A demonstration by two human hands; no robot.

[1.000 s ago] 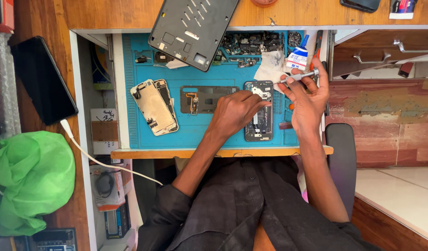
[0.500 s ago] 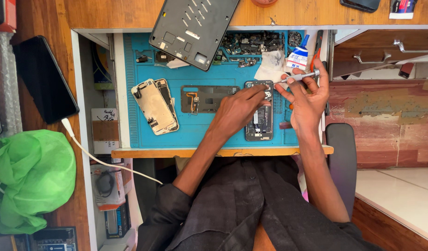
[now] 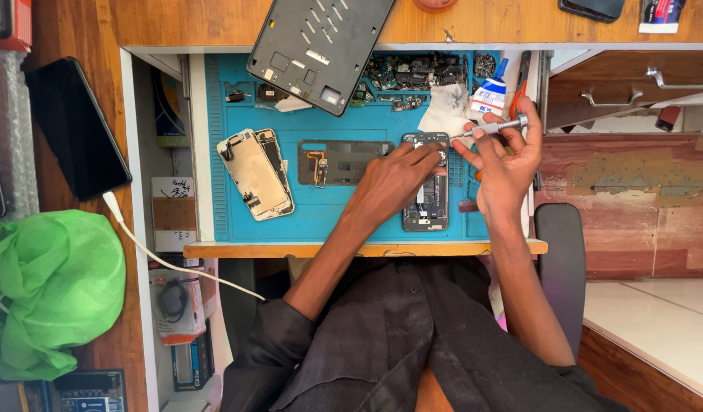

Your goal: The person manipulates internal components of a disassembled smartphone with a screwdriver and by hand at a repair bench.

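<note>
Our right hand (image 3: 508,164) pinches a small screwdriver (image 3: 493,127), tip aimed left. Just left of it, our left hand (image 3: 393,183) presses fingertips down on the opened phone (image 3: 426,200), lying lengthwise near the blue mat's (image 3: 321,214) right edge.

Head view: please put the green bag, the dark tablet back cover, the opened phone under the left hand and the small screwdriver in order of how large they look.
1. green bag, though it lies nearer the camera.
2. dark tablet back cover.
3. opened phone, partly hidden by the left hand.
4. small screwdriver in the right hand.
</note>
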